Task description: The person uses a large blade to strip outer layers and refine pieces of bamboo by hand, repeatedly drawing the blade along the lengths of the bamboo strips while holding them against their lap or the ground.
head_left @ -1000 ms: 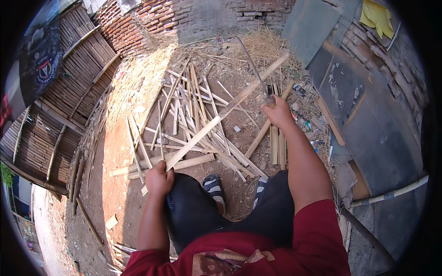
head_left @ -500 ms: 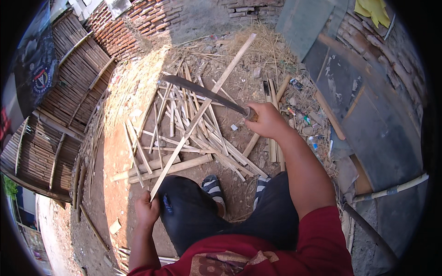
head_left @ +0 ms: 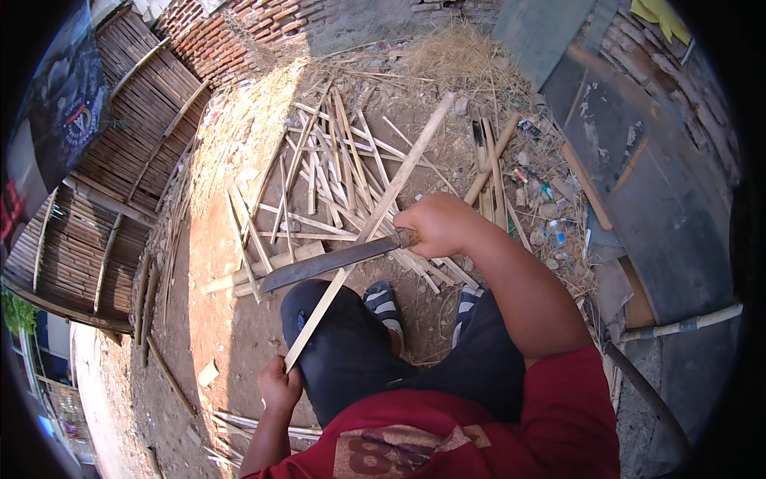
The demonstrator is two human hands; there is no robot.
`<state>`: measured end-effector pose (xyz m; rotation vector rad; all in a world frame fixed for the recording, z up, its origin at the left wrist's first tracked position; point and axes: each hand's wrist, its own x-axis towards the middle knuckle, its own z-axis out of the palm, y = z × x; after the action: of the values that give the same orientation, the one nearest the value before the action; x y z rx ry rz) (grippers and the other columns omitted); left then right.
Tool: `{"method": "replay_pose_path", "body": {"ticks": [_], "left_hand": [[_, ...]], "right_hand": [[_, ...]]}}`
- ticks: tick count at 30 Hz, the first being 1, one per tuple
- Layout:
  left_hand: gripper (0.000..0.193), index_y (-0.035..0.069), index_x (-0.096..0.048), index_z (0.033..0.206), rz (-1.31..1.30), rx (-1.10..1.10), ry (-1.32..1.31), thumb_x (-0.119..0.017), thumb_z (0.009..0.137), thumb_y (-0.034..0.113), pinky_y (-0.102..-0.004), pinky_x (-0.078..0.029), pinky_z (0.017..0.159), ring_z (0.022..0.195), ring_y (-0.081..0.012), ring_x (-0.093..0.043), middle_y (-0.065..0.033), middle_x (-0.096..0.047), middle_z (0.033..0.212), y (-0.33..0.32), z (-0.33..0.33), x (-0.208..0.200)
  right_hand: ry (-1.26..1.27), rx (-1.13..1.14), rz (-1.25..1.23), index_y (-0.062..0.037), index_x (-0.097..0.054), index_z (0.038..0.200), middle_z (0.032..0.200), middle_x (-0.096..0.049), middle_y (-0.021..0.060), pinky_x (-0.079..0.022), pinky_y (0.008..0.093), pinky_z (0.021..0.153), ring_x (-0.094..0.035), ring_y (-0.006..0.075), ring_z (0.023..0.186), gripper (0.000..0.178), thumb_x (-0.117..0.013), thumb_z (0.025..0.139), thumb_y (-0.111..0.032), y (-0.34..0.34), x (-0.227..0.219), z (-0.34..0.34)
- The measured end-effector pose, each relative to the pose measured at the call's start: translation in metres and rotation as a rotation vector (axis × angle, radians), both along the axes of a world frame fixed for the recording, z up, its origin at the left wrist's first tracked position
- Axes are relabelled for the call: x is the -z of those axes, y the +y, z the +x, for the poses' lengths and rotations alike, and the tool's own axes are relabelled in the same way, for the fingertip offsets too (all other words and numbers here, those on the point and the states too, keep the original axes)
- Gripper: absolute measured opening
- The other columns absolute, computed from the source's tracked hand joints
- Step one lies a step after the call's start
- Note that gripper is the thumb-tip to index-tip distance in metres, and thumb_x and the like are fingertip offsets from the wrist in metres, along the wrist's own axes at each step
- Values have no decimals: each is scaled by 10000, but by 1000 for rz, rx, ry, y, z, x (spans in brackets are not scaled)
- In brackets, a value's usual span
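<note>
My left hand [head_left: 279, 385] is closed round the near end of a long, pale bamboo strip [head_left: 408, 166], which slants up and away to the right across my knee. In my right hand [head_left: 444, 227] is the handle of a machete [head_left: 327, 265]. Its broad dark blade points left and lies across the strip, over my left knee; whether the edge bites into the strip I cannot tell. Beyond the blade, a loose heap of split bamboo strips [head_left: 345, 152] covers the ground. Part of a thicker bamboo pole [head_left: 227, 283] shows behind the blade tip.
More strips [head_left: 239, 431] lie beside my left forearm. Dark boards [head_left: 630, 160] lean at the right, with litter and stones [head_left: 550, 209] before them. A slatted bamboo panel [head_left: 148, 104] stands at the left. Dry straw [head_left: 459, 68] and a brick wall [head_left: 239, 40] are at the back.
My right hand has lowered the machete toward me, and its blade has swung from pointing away to pointing left, lower along the strip. My left hand still grips the strip's end.
</note>
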<state>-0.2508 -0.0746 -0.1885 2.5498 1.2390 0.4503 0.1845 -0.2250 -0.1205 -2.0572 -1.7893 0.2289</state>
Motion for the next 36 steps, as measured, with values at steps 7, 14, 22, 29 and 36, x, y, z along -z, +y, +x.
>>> {"method": "replay_pose_path", "body": {"ticks": [7,14,22,29,36], "left_hand": [[246,10,-460,698,-22,24,-27,-645,834,99,-479,-396,528,539,-416,-526,-224,-498,602,14,-7,15],[191,14,-485,703,-17,-10,22,-623,814,85,-457,-454,545,577,-434,-581,-234,-540,622,14,-3,14],[194,14,-484,692,-11,-7,14,-628,804,78,-461,-447,544,570,-436,-569,-222,-541,625,20,-14,15],[218,13,-505,706,28,10,36,-643,844,111,-463,-459,552,592,-443,-593,-229,-559,632,21,-4,4],[218,17,-503,704,-19,38,34,-649,841,105,-459,-461,547,598,-449,-597,-230,-556,626,28,-4,8]], "right_hand": [[288,243,111,-50,-686,1179,872,-718,209,-546,474,788,-707,378,858,459,-730,777,-268,1,42,43],[359,266,-2,-32,-692,1201,964,-718,249,-549,470,825,-708,388,904,499,-723,747,-238,-2,49,51],[219,106,-92,-53,-703,1179,894,-727,205,-555,430,798,-723,325,879,465,-745,754,-235,14,17,7],[188,246,153,-15,-695,1150,909,-730,197,-548,417,792,-720,298,860,428,-756,773,-207,-9,45,49],[605,586,95,-79,-711,1116,909,-711,212,-541,490,826,-692,416,918,405,-748,742,-229,-16,41,75]]}}
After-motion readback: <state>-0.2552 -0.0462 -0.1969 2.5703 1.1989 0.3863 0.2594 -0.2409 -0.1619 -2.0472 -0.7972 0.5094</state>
